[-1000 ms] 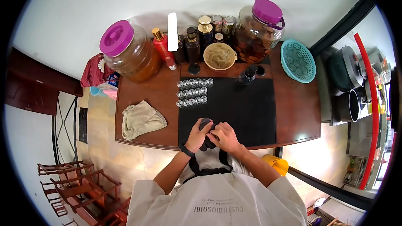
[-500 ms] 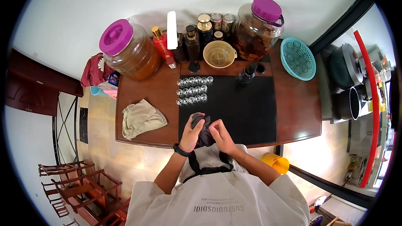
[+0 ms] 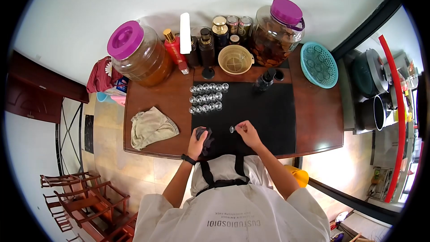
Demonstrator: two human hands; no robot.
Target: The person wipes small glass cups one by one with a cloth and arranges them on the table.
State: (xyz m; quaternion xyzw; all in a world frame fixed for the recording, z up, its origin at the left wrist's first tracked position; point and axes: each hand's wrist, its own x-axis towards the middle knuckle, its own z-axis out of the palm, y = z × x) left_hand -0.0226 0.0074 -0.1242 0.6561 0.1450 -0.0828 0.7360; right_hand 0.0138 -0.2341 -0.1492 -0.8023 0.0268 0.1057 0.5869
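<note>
My left hand (image 3: 196, 142) is closed around a dark grey cloth (image 3: 206, 145) at the front edge of the black mat (image 3: 264, 125). To its right, my right hand (image 3: 247, 133) pinches a small clear glass (image 3: 232, 129) between thumb and fingertips, just above or on the mat. Beyond both hands, several small glasses (image 3: 205, 98) like it stand in three rows on the mat's left part. A beige cloth (image 3: 153, 127) lies crumpled on the wood, left of my left hand.
Along the wall stand two big jars with purple lids (image 3: 143, 58), (image 3: 277, 31), bottles (image 3: 206, 47) and a beige basket (image 3: 235, 59). A dark bottle (image 3: 265, 79) is on the mat's far side. A turquoise basket (image 3: 319, 65) sits at the right.
My hands have moved apart. The left went slightly left with the dark cloth; the right went right and forward, and the small glass now shows clear of the cloth.
</note>
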